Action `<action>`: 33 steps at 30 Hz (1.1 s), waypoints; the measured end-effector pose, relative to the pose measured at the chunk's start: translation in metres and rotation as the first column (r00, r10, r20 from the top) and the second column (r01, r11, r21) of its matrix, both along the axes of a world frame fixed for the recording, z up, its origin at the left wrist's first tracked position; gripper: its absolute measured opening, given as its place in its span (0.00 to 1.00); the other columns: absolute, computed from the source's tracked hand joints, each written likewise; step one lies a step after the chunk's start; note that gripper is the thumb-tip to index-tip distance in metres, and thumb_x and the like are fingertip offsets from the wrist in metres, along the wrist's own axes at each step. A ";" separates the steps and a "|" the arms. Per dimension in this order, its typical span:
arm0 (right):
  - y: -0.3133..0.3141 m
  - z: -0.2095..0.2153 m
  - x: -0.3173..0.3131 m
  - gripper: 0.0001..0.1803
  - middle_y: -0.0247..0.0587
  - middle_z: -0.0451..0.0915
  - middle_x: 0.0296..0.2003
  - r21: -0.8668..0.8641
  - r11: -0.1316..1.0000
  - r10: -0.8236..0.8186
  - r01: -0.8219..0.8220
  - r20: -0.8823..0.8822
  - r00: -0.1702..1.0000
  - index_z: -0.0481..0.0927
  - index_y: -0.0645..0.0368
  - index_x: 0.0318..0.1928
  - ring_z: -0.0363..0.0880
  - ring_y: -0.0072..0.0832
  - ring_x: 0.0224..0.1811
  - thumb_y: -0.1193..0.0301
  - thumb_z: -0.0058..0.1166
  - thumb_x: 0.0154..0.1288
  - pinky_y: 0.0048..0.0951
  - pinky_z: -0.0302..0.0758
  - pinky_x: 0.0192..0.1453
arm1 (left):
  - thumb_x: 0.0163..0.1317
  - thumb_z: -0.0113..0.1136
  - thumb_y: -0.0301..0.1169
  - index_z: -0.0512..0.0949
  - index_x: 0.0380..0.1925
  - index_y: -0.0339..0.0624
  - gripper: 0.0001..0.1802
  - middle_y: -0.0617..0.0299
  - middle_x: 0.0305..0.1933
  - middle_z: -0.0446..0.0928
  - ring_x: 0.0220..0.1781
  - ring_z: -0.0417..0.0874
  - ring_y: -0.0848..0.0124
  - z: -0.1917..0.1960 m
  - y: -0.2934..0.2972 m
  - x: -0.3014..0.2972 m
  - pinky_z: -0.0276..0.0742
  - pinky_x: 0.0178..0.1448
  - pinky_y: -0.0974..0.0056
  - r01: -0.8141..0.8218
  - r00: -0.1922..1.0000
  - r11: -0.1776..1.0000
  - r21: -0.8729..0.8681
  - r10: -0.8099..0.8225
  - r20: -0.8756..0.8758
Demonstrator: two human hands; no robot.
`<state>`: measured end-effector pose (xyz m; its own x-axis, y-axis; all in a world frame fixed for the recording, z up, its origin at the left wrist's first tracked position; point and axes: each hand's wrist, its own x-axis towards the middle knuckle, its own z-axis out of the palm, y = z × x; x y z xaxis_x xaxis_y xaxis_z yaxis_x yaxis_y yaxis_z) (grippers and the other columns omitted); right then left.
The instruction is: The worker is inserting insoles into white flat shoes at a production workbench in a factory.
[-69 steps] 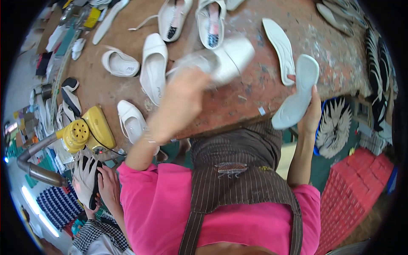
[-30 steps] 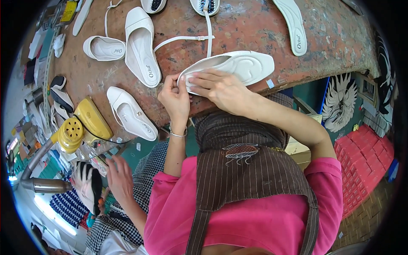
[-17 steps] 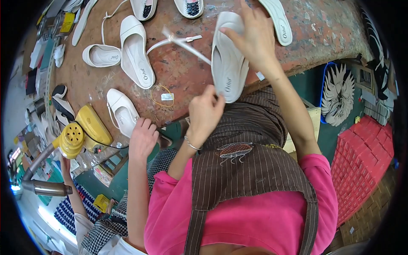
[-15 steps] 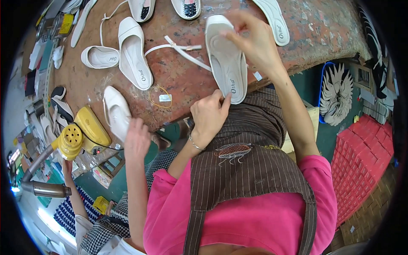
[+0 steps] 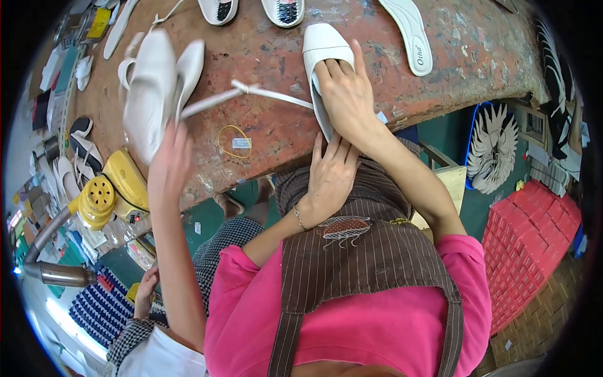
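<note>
A white flat shoe (image 5: pixel 326 43) lies at the table's near edge with its toe pointing away from me. The fingers of my right hand (image 5: pixel 349 100) reach inside it under the toe cap, and the thumb runs along its outer side. My left hand (image 5: pixel 331 171) is at the heel end, its fingertips against the shoe beside my right wrist; what lies under them is partly hidden. A thin white strap (image 5: pixel 276 97) with a knot stretches left from the shoe. On the left, another person's hand (image 5: pixel 171 154) holds a blurred white shoe (image 5: pixel 149 94) above the table.
A white insole (image 5: pixel 414 47) lies at the right of the worn table (image 5: pixel 276 147). A yellow rubber band (image 5: pixel 221 143) and a small label (image 5: pixel 241 143) lie left of my hands. Yellow equipment (image 5: pixel 99 198) stands far left. Red stacked pieces (image 5: pixel 531 251) and a blue-rimmed container (image 5: pixel 470 151) are at right.
My right hand has moved from the shoe's toe down into its opening, and my left hand has shifted slightly right and down at the heel. The other person has lifted a white shoe.
</note>
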<state>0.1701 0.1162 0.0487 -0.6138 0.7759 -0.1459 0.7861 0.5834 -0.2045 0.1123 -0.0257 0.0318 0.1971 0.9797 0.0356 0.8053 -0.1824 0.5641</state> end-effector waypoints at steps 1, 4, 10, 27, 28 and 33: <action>-0.008 -0.007 0.004 0.30 0.58 0.77 0.55 0.152 0.988 0.021 0.001 -0.146 0.989 0.68 0.72 0.64 0.76 0.44 0.61 0.77 0.48 0.59 0.58 0.51 0.76 | 0.55 0.64 0.28 0.80 0.48 0.29 0.20 0.45 0.50 0.79 0.62 0.74 0.49 -0.003 0.002 -0.001 0.56 0.73 0.40 0.001 1.000 1.000 -0.019 -0.001 0.007; -0.047 -0.019 0.024 0.18 0.58 0.80 0.44 0.426 0.905 0.067 0.009 -0.163 0.984 0.77 0.74 0.47 0.80 0.42 0.52 0.75 0.49 0.58 0.52 0.52 0.77 | 0.54 0.64 0.27 0.82 0.44 0.29 0.17 0.46 0.49 0.80 0.60 0.75 0.49 -0.008 -0.002 -0.002 0.59 0.72 0.41 -0.031 0.997 0.999 0.035 0.028 0.069; 0.007 -0.007 -0.012 0.23 0.63 0.78 0.44 0.022 1.000 0.000 -0.002 0.055 0.998 0.74 0.78 0.53 0.78 0.53 0.52 0.75 0.48 0.58 0.60 0.45 0.77 | 0.52 0.64 0.27 0.82 0.44 0.29 0.18 0.46 0.48 0.81 0.59 0.76 0.50 -0.003 0.005 -0.004 0.61 0.70 0.40 -0.012 1.000 0.999 0.046 0.011 0.006; 0.009 -0.028 -0.018 0.17 0.53 0.80 0.39 0.225 0.973 0.026 -0.056 0.135 0.991 0.78 0.71 0.47 0.81 0.44 0.47 0.73 0.46 0.62 0.62 0.35 0.78 | 0.58 0.59 0.28 0.81 0.48 0.32 0.18 0.47 0.52 0.80 0.64 0.74 0.54 -0.007 0.002 -0.004 0.57 0.73 0.40 -0.030 0.999 0.999 0.018 0.029 0.029; 0.010 -0.030 -0.016 0.17 0.53 0.80 0.39 0.236 0.970 0.021 -0.052 0.134 0.991 0.78 0.71 0.47 0.81 0.44 0.47 0.73 0.46 0.62 0.62 0.35 0.78 | 0.58 0.59 0.28 0.81 0.48 0.32 0.18 0.47 0.52 0.80 0.64 0.74 0.54 -0.005 0.004 -0.004 0.57 0.73 0.40 -0.027 0.999 0.999 0.030 0.026 0.028; 0.008 -0.027 -0.017 0.20 0.57 0.80 0.46 0.254 0.967 -0.006 -0.032 0.148 0.989 0.78 0.70 0.52 0.78 0.45 0.55 0.70 0.46 0.63 0.61 0.30 0.79 | 0.56 0.64 0.28 0.80 0.47 0.33 0.18 0.49 0.51 0.79 0.62 0.75 0.52 -0.005 0.006 -0.003 0.61 0.71 0.43 -0.024 1.000 0.996 0.089 0.025 0.000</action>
